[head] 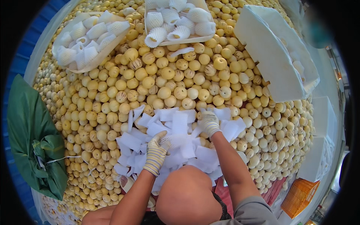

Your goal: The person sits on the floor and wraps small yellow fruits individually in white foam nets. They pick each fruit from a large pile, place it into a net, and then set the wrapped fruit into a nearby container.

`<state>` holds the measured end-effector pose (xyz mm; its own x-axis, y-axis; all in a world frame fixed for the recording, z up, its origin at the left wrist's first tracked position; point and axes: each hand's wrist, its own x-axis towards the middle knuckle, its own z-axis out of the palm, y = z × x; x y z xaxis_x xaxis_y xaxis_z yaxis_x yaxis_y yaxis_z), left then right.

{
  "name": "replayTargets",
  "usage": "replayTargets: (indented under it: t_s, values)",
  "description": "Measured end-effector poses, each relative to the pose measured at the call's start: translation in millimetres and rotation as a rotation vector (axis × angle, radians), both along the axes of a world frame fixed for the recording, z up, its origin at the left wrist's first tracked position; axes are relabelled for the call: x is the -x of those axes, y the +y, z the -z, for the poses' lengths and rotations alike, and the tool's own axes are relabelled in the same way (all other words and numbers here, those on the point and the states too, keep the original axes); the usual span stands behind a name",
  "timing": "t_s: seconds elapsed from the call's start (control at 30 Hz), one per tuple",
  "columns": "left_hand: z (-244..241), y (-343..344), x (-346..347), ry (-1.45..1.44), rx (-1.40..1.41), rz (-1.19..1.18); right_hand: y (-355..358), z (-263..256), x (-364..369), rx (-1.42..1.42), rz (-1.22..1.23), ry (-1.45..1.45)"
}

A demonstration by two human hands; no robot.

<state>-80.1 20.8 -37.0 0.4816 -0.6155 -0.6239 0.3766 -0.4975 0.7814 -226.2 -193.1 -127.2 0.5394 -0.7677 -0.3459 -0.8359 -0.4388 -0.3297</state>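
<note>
My left hand [156, 153], in a striped knit glove, is over a heap of flat white foam net sleeves [180, 123]. Its fingers are apart, and no fruit shows in it. Farther forward and to the right, my right hand [209, 122], gloved alike, reaches down at the far edge of the heap. Its fingertips meet the sleeves and the round yellow fruit there, and whether they grip anything is hidden. Yellow fruit with purple streaks, looking like pepino melons [166, 92], spreads in a deep pile all around the sleeves.
Two white trays [187, 42] [84, 70] of foam-sleeved fruit rest on the pile ahead. A white foam box [270, 56] stands tilted at right, more white boxes [312, 157] beyond. An orange plastic crate [299, 197] sits lower right, a tied green sack [33, 146] at left.
</note>
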Motion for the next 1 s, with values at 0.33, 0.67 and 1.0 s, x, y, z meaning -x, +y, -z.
replayTargets:
  t_s: [0.33, 0.67, 1.0]
  values:
    - [-35, -26, -5, 0.199, 0.254, 0.023, 62, -116, -3, -0.098, -0.076, -0.887]
    - [-51, -30, -11, 0.48, 0.447, -0.032, 50, -90, 12, -0.817, 0.485, -1.349]
    - [-59, -28, -16, 0.409, 0.464, 0.123, 81, -106, -7, -1.49, 0.545, -1.559]
